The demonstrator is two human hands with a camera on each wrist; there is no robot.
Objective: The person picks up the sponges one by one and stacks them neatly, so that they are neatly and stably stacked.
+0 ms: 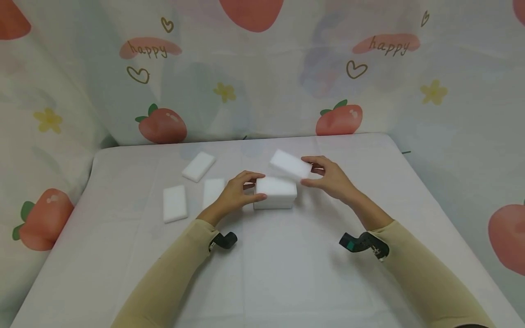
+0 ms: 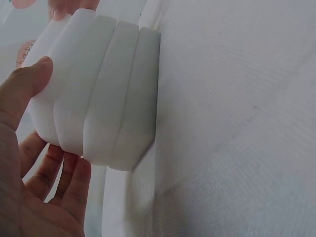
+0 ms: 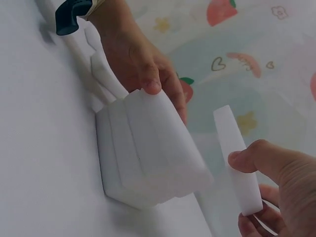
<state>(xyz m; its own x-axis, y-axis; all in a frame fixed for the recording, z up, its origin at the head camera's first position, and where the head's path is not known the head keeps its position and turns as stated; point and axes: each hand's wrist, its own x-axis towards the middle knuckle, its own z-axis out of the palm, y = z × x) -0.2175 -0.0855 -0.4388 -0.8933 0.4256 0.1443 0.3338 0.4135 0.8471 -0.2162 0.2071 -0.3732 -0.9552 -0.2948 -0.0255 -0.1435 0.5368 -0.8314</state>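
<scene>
A stack of several white melamine sponges [image 1: 275, 196] stands on the table in the head view. My left hand [image 1: 237, 192] grips the stack's left end, thumb on the near side and fingers on the far side. In the left wrist view the thumb [image 2: 39, 76] lies against the upper layers of the pile. My right hand [image 1: 330, 176] pinches a single white sponge [image 1: 290, 164] by its right end, tilted and raised above the stack. The right wrist view shows that sponge [image 3: 237, 158] apart from the pile, between thumb and fingers.
Left of the stack lie three loose sponges: one at the back [image 1: 198, 166], one nearer [image 1: 175, 204], and one [image 1: 213, 192] partly hidden by my left hand. A white cloth covers the table [image 1: 287, 273]. A printed curtain [image 1: 262, 82] hangs behind it.
</scene>
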